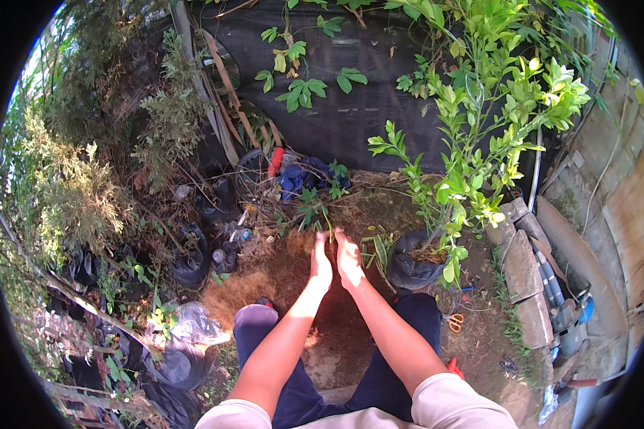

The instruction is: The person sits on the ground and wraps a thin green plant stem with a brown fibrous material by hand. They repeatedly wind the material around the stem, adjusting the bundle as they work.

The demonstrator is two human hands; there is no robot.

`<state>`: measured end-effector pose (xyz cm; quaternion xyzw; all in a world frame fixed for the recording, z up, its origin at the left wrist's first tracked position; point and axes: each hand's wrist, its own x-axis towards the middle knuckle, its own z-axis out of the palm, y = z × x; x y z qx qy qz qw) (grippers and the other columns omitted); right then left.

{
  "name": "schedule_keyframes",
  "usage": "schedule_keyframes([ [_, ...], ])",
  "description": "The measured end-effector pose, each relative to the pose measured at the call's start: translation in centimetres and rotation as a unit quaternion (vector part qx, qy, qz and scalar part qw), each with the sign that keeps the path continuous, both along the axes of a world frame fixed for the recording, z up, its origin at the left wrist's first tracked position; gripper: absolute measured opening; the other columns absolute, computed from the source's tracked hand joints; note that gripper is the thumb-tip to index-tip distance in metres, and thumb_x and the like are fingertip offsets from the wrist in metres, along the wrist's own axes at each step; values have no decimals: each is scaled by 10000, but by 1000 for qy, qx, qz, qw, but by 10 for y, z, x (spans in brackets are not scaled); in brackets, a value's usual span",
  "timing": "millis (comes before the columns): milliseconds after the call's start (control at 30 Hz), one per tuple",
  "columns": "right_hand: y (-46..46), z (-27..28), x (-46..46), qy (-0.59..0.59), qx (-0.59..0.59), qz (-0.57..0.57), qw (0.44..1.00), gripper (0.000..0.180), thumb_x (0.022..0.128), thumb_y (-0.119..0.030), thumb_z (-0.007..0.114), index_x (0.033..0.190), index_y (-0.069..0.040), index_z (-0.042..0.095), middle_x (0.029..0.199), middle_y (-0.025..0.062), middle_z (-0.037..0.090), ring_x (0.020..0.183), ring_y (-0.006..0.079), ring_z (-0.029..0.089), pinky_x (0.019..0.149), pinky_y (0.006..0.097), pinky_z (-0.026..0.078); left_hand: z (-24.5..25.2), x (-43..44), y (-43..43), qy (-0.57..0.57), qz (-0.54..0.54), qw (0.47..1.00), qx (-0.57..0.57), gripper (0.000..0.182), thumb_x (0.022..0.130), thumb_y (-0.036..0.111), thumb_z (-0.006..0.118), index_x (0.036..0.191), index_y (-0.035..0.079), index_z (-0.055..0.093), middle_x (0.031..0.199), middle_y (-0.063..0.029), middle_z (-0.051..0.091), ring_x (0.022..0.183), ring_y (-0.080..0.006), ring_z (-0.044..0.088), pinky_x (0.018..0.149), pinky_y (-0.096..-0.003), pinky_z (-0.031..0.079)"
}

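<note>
My left hand (321, 261) and my right hand (349, 254) reach forward over the soil with palms facing and fingers extended. A gap separates the palms and narrows towards the fingertips. Just beyond, a thin yellow-green stem (328, 219) comes down to the space between the fingertips; whether a finger touches it is unclear. Dark green lobed leaves (310, 209) show around its upper part. Brown fibre (241, 292) lies on the ground to the left. Right of my hands, a black plastic grow bag (412, 267) holds a leafy young tree (480, 139).
Orange-handled scissors (455, 322) lie on the ground at the right, near a row of stone blocks (523, 268). Black sheeting (365, 128) hangs behind. Black plastic bags (190, 257), clear plastic (198, 324) and a branch (80, 300) crowd the left side.
</note>
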<state>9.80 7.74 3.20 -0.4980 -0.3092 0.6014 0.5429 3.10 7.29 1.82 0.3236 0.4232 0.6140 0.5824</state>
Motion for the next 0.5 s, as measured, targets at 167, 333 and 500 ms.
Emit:
schedule_keyframes([
  [167, -9, 24, 7, -10, -40, 20, 999, 488, 988, -523, 461, 1041, -71, 637, 947, 54, 629, 902, 161, 573, 825, 345, 445, 13, -3, -10, 44, -6, 998, -49, 683, 993, 590, 366, 1309, 12, 547, 1319, -141, 538, 1241, -238, 457, 1088, -355, 289],
  [333, -23, 33, 3, -48, 17, 11, 999, 442, 1026, -445, 445, 781, -102, 579, 641, -44, 491, 585, 65, 421, 535, 263, 351, 13, -5, -8, 187, 29, 982, -17, 583, 989, 529, 468, 1100, -7, 669, 887, -66, 665, 809, -151, 565, 740, -326, 446],
  [500, -21, 29, -4, 10, 10, -22, 1000, 467, 1027, -423, 453, 688, -109, 523, 575, -55, 414, 536, 61, 364, 491, 279, 303, 11, -1, -5, 163, 77, 984, 10, 505, 1000, 473, 489, 986, 14, 699, 718, -5, 615, 653, -89, 497, 595, -280, 403],
])
